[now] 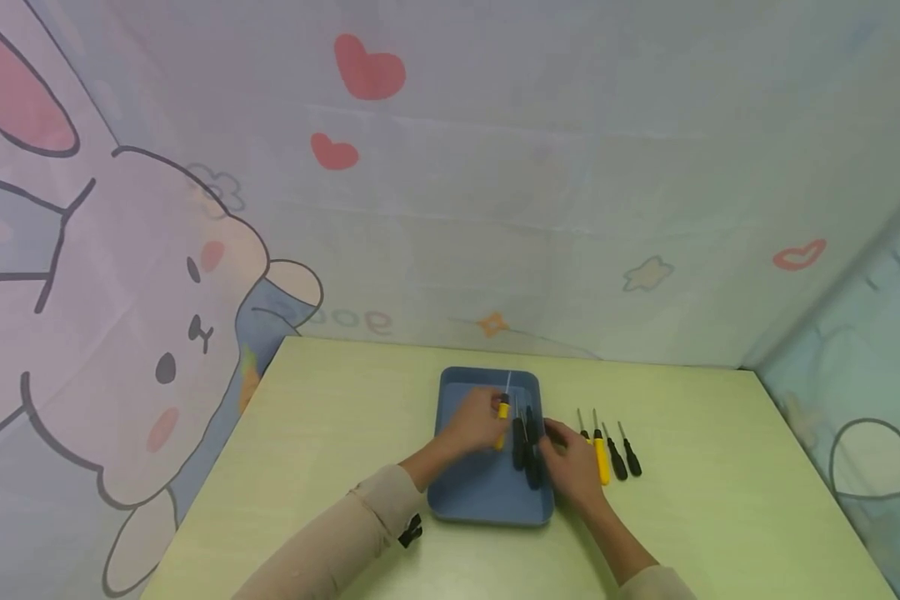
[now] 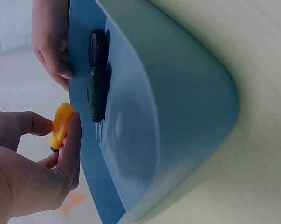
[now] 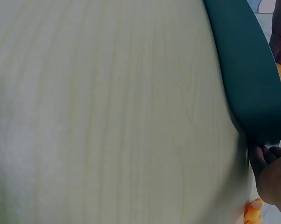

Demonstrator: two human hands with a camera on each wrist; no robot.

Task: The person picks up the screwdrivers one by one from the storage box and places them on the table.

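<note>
My left hand (image 1: 480, 422) pinches a yellow-handled screwdriver (image 1: 503, 411) over the blue tray (image 1: 468, 496), its shaft pointing toward the back wall. In the left wrist view, thumb and fingers grip the yellow handle (image 2: 62, 122) above the tray wall (image 2: 187, 93). Several black-handled screwdrivers (image 1: 532, 471) lie inside the tray along its right side. My right hand (image 1: 576, 468) holds the tray's right edge, its fingers bent at the rim. From the right wrist, part of that hand (image 3: 273, 177) shows against the tray's outer wall (image 3: 250, 74).
To the right of the tray, several screwdrivers lie in a row on the table, among them a yellow one (image 1: 602, 458) and a black one (image 1: 632, 460). A small black object (image 1: 411, 531) pokes out by the left sleeve. A printed cloth (image 1: 495, 208) hangs behind the table (image 1: 345, 400).
</note>
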